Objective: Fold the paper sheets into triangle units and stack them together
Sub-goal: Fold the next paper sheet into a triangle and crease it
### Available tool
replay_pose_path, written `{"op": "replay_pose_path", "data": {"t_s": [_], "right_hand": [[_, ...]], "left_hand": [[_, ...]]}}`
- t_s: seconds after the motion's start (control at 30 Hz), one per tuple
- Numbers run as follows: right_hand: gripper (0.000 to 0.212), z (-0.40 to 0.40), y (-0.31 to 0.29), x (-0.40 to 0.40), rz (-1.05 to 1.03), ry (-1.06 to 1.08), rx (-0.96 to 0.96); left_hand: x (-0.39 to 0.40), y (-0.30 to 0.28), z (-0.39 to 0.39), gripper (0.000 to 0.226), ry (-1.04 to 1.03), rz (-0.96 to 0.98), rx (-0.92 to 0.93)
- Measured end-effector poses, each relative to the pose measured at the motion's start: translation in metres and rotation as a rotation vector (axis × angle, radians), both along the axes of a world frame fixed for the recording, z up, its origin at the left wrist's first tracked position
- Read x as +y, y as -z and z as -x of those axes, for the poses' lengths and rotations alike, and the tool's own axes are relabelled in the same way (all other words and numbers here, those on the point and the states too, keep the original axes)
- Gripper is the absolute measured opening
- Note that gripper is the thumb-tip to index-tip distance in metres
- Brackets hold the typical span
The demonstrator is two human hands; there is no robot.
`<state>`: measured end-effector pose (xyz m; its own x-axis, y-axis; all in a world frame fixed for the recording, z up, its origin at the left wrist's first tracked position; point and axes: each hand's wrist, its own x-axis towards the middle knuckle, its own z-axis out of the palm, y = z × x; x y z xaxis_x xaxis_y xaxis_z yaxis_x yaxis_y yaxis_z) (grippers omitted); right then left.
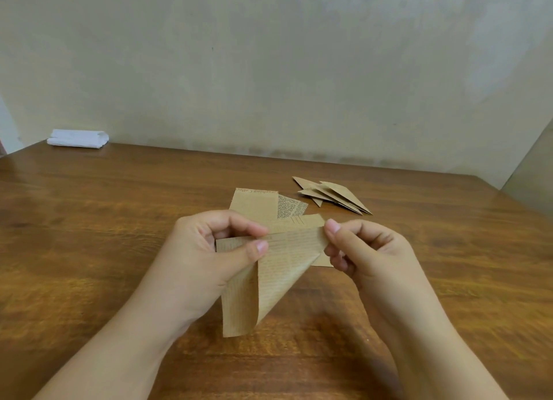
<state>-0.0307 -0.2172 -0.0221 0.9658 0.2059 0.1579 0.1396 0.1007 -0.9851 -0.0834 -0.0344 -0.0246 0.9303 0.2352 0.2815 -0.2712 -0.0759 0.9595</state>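
left hand: grip pinched on half-folded sheet
right hand: grip pinched on sheet's right corner
folded triangles: piled on bench, far right

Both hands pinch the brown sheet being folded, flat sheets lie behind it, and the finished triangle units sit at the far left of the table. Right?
Not quite: the head view shows the triangle units at the far right. Both hands, left and right, pinch the brown sheet.
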Motion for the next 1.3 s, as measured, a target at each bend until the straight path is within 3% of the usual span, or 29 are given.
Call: {"op": "replay_pose_path", "data": {"t_s": [0.43,0.57,0.73,0.93,1.07,1.17,1.3], "right_hand": [[0.033,-0.002,0.006,0.001,-0.004,0.068,0.066],[0.017,-0.005,0.003,-0.005,0.243,-0.037,0.085],[0.017,-0.001,0.0,-0.006,0.698,-0.319,0.11],[0.018,0.009,0.0,0.008,1.101,-0.264,0.042],[0.027,0.018,0.011,0.014,1.198,-0.173,-0.073],[0.026,0.022,0.015,0.018,1.224,-0.098,-0.123],[0.018,0.024,0.017,0.021,1.237,-0.063,-0.142]], "left_hand": [[0.001,0.004,-0.002,0.022,-0.021,-0.054,0.049],[0.005,0.004,-0.002,0.027,-0.004,-0.134,0.113],[0.008,0.003,0.0,0.031,0.154,-0.346,0.319],[0.003,0.008,-0.001,0.034,0.283,-0.493,0.471],[-0.012,0.005,0.001,0.029,0.116,-0.763,0.468],[-0.021,-0.002,0.019,0.007,-0.035,-0.989,0.353],[-0.034,0.013,0.046,0.024,-0.033,-1.007,0.305]]}}
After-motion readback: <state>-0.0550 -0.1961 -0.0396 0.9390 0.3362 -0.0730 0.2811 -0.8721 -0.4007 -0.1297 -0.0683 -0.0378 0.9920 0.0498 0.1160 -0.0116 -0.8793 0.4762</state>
